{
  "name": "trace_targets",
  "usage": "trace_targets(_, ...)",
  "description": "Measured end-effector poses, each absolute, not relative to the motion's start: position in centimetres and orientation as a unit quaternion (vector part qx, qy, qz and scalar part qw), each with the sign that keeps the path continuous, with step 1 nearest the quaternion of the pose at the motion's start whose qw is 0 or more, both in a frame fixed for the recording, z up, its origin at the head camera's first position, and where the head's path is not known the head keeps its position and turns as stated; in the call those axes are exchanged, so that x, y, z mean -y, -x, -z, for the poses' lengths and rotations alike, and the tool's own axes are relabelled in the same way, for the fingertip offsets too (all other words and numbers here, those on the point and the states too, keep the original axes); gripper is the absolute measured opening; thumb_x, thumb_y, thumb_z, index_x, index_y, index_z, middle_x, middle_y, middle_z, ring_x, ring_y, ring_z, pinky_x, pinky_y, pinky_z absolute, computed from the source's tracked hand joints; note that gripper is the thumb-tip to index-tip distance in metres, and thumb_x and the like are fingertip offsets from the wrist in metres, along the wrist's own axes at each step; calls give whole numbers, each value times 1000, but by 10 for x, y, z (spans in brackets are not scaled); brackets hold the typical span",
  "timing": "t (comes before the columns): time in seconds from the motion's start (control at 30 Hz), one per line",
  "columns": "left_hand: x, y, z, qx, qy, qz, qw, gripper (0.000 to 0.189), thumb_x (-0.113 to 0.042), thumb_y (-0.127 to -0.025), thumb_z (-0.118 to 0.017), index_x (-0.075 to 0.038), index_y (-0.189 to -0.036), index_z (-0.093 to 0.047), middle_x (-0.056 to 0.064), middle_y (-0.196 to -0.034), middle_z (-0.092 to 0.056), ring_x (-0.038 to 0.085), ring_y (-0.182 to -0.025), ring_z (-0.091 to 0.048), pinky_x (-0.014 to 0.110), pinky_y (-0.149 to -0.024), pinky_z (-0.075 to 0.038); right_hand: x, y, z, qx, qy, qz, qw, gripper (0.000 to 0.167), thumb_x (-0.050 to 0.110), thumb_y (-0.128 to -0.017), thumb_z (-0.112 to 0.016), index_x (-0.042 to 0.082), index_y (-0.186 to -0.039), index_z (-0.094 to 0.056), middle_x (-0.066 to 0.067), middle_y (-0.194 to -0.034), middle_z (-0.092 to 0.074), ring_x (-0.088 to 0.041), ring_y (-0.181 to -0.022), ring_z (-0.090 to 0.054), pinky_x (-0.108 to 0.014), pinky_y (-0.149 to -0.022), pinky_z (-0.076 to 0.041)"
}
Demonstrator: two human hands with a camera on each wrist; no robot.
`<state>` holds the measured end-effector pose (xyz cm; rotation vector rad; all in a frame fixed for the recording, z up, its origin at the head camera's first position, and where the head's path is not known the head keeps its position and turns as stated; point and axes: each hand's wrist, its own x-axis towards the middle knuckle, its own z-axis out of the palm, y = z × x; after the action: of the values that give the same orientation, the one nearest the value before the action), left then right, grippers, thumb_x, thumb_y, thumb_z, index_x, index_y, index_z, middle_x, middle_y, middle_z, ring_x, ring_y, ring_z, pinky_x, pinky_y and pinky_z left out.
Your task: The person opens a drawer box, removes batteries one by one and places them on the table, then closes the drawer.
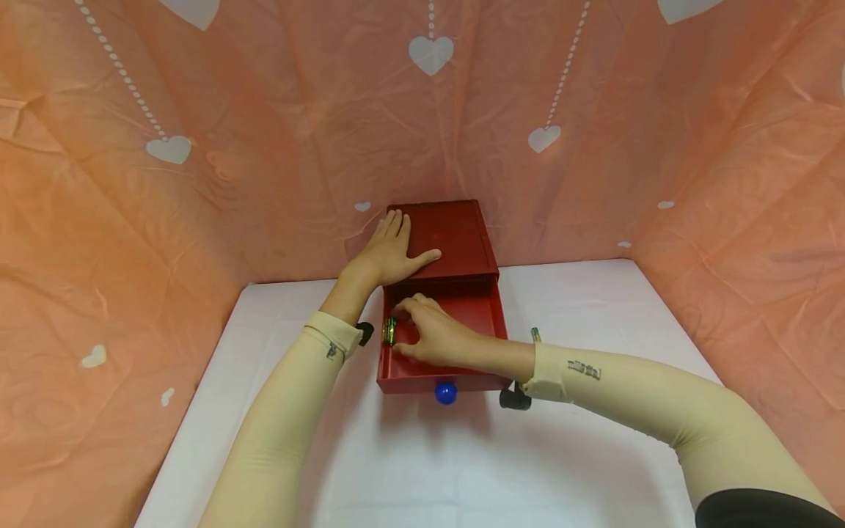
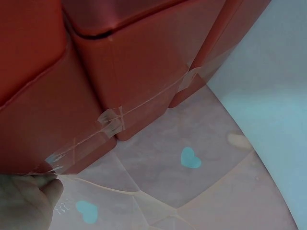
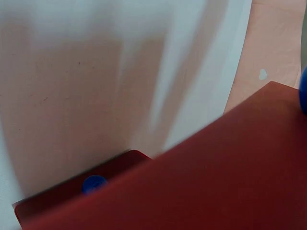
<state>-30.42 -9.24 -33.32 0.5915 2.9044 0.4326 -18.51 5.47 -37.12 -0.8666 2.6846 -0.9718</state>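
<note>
A red drawer box stands at the back of the table, its top drawer pulled out, a blue knob on the front. On the box's top rests my left hand, fingers straight and thumb spread; part of it shows in the left wrist view. My right hand reaches into the drawer, thumb and fingers apart around a green-and-gold battery by the left wall. Whether the fingertips touch the battery is unclear. The right wrist view does not show that hand.
Another battery sits on the white table, right of the drawer, partly behind my right sleeve. Lower down, a second blue knob appears. Clear tape joins the box's stacked sections. Pink cloth hangs behind.
</note>
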Motion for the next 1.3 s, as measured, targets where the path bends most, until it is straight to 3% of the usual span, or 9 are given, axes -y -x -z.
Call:
trace_targets(0.2,92,304,333,-967,-196,-146,74,108,-75,-105,-42,-1,-171,-1,17,-179,10,29,-166,14,42,-134,4,-55,185,373,-894,299,327,71,42,15,-93,-86,1,-126,-65,-11,-122,-60,-26,-116,-57,-41,-106,-52)
trace_targets(0.63,93,302,333,-965,-198,-151,77,109,-77,-104,-41,-1,-171,0,16,-180,10,28,-166,15,43,-134,4,-53,183,374,-902,307,299,61,50,20,-93,-87,-2,-133,-67,-13,-124,-58,-28,-117,-55,-41,-106,-52)
trace_targets(1.0,92,302,333,-965,-200,-150,74,109,-77,-104,-41,-1,-171,-1,17,-179,10,29,-166,15,42,-134,4,-54,187,386,-896,330,296,26,44,21,-91,-88,-1,-125,-71,-11,-117,-58,-24,-108,-54,-38,-97,-53)
trace_targets(1.3,92,304,335,-966,-205,-143,68,108,-75,-105,-41,1,-171,-3,18,-179,8,28,-166,14,41,-134,5,-52,183,379,-904,326,273,42,47,21,-90,-89,-1,-127,-70,-13,-122,-57,-28,-117,-55,-41,-107,-51)
